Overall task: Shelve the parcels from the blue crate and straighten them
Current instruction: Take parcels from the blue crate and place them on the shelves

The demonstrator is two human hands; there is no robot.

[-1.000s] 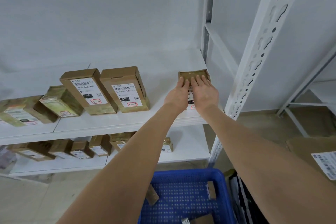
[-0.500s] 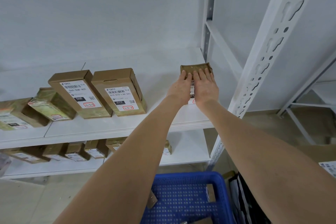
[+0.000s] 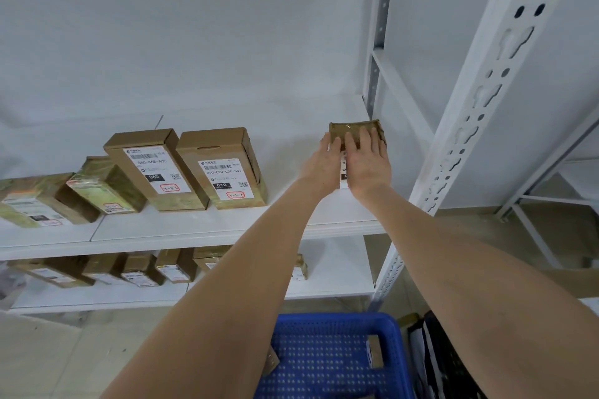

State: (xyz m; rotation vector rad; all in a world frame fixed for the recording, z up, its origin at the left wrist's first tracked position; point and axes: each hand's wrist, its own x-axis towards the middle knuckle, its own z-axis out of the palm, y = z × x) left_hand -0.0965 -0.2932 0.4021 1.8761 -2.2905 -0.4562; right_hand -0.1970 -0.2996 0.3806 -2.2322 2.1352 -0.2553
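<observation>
Brown cardboard parcels are sitting on a white metal shelf [image 3: 227, 223], seen from a camera looking down along two bare outstretched arms. Both hands are lying flat, palms down, side by side on one small parcel [image 3: 355, 131] at the right end of the upper shelf, close to the slotted white upright [image 3: 479, 100]. The left hand [image 3: 319, 168] is resting with fingers extended and loosely together along the parcel's left part; the right hand [image 3: 368, 165] is lying with fingers slightly spread over its top. Neither hand is pinching anything. A strip of white label is showing between the two hands, its print too hidden to read.

Well apart to the left, two taller boxes are standing touching each other. The left box [image 3: 155, 168] is carrying a barcode label reading "060-06B-A05", a black tag "060" and a red-outlined handwritten tag. The right box [image 3: 223, 168] is reading "010-010-L30-051", with a black tag "010" and a handwritten tag that seems to read "3-3-7". Further left, tape-wrapped parcels [image 3: 103, 186] are lying tilted, their labels blurred.

More small parcels [image 3: 142, 269] are lining the lower shelf. Below the arms, a blue perforated crate [image 3: 327, 363] is holding a couple of small items.
</observation>
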